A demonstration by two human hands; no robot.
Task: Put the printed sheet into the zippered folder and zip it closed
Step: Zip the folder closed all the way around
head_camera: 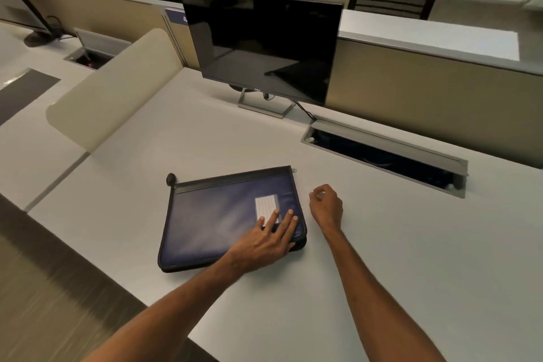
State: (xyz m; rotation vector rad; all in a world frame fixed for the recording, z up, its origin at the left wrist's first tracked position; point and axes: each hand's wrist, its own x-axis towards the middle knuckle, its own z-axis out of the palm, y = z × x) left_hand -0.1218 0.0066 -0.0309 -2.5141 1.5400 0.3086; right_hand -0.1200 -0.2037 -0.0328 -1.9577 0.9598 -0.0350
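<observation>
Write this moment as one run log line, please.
left hand: flat on blue zippered fabric folder | right hand: beside folder, empty | printed sheet: not visible | white desk

Dim warm light; soft shadows; wide-angle bending at edges; floor blurred, perhaps motion.

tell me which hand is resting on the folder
The left hand: it lies flat on the blue folder with fingers spread near the label. The right hand sits loosely curled beside it, on the desk.
</observation>
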